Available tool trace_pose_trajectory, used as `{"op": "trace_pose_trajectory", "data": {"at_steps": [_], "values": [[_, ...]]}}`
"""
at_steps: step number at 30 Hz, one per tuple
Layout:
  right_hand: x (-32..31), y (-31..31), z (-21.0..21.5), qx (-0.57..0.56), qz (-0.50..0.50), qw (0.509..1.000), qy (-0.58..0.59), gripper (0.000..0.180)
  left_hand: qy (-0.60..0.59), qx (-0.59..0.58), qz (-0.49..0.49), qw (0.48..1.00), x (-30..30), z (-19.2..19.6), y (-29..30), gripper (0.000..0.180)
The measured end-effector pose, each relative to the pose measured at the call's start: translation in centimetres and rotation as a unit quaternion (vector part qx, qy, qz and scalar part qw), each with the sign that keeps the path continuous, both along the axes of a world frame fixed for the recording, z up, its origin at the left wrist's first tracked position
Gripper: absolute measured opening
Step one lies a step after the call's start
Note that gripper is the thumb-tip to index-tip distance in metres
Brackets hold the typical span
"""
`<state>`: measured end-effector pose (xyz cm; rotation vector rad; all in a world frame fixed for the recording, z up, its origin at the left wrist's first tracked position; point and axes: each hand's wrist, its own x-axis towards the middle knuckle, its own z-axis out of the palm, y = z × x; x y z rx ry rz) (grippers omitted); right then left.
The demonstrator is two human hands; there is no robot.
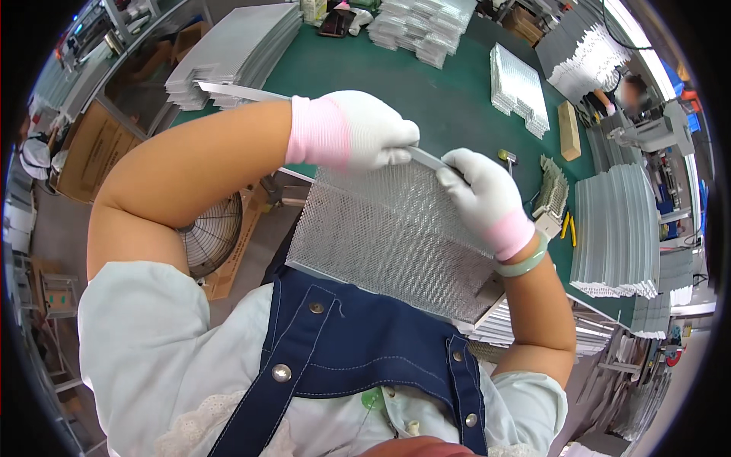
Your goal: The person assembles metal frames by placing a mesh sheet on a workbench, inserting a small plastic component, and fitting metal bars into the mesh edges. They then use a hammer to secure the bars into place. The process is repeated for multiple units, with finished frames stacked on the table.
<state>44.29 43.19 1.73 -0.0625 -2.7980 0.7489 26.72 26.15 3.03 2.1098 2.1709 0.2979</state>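
A long, thin grey metal strip (428, 158) is gripped by both my hands. My left hand (371, 133), in a white glove with a pink cuff, has its fingers closed round it. Beyond my left forearm, the strip's other end reaches toward the back left. My right hand (481, 192), gloved the same way, pinches the strip's near end between thumb and fingers. Beneath both hands, a silvery mesh panel (373, 236) slopes from the table edge toward my apron. A pale frame edge runs along the panel's lower side.
Stacked flat metal sheets (236, 49) stand at the back left of the green table (358, 95), beside piled mesh panels (422, 30). Farther right are another panel (519, 87), a wooden block (568, 131), a hammer (508, 158), yellow-handled pliers (569, 228) and stacked long strips (613, 232). A fan (213, 236) stands at left.
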Motion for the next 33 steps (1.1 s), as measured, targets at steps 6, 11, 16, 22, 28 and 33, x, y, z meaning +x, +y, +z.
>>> {"op": "trace_pose_trajectory", "data": {"at_steps": [6, 11, 16, 22, 28, 33], "values": [[-0.1, -0.8, -0.4, 0.046, 0.020, 0.999, -0.006, 0.019, 0.002, -0.005, -0.001, 1.000, -0.6, -0.9, -1.5, 0.024], [-0.5, -1.2, -2.3, 0.221, -0.011, 0.972, 0.080, 0.023, 0.153, 0.125, 0.010, 0.980, -1.3, -2.9, -2.9, 0.024], [-0.6, -0.5, -2.9, 0.095, 0.014, 0.995, 0.034, 0.027, -0.015, 0.033, 0.019, 0.999, -2.7, -3.2, -4.0, 0.021], [-1.2, -1.1, -3.0, 0.097, 0.039, 0.994, 0.016, 0.025, -0.118, -0.018, 0.028, 0.993, -3.2, -2.6, -5.7, 0.024], [-1.9, -2.2, -4.1, 0.240, -0.003, 0.963, 0.120, 0.028, -0.020, -0.075, 0.080, 0.994, -2.1, -2.3, -5.4, 0.032], [-0.9, -1.1, -5.2, 0.151, -0.033, 0.987, 0.045, 0.028, 0.123, 0.330, 0.019, 0.936, -0.6, -5.0, -6.2, 0.042]]}}
